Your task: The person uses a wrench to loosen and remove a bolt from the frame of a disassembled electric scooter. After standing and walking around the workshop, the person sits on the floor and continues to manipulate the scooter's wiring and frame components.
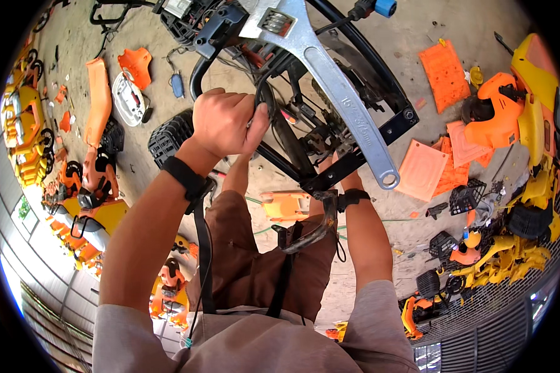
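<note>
I wear this view on my head: the left of two side-by-side fisheye cameras, facing steeply down over my grey shirt (249,348) and brown shorts (233,230) to the floor (473,31). My left hand (227,121) shows just left of the upper middle, and the adjustable wrench (339,87) is close enough to loom large, covering part of the black frame (336,173). The wide lens (it bends the ribbed wall (498,348) around its rim) takes in both my forearms (367,242).

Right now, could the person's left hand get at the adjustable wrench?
Probably yes: nothing visible covers the adjustable wrench, though the left hand looks closed on the black frame and would likely need to let go first.
</note>
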Demonstrator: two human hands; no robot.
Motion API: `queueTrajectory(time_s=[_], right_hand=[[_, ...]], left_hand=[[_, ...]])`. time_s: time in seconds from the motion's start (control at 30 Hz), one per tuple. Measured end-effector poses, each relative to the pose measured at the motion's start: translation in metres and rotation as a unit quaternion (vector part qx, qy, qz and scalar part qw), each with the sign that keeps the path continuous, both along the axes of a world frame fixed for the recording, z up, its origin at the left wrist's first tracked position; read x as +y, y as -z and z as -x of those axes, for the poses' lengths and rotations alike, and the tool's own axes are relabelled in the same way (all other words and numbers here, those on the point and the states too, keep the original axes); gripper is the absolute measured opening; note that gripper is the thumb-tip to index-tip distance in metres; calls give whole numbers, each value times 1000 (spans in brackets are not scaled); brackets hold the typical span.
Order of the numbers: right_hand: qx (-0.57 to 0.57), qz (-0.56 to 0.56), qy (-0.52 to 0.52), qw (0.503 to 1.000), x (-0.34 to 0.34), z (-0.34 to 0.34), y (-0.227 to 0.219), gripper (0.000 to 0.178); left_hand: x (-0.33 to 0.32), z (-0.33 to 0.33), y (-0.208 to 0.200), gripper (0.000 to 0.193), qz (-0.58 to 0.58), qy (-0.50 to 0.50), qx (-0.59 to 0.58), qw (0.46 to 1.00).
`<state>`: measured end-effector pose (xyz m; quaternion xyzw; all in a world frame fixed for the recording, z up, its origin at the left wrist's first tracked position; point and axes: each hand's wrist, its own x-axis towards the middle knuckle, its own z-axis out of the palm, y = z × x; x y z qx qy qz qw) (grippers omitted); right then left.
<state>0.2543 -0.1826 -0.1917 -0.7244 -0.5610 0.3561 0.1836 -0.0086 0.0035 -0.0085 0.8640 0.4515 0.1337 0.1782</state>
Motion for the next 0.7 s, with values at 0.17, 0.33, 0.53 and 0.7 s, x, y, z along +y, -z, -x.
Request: queueTrajectory(time_s=[0.17, 0.33, 0.53, 0.7], right_hand=[[31, 3, -17, 999, -3, -4, -4, 42], [74, -10, -21, 997, 2, -7, -7, 42], [102, -29, -40, 994, 6, -11, -21, 42], [56, -27, -87, 994, 9, -9, -43, 40]], left_hand=[[-1, -3, -2, 29, 14, -10, -11, 1000], [0, -2, 1, 28, 17, -8, -11, 1000], [-1, -2, 0, 27, 25, -4, -4, 1000], [1, -2, -4, 27, 25, -3, 46, 999]])
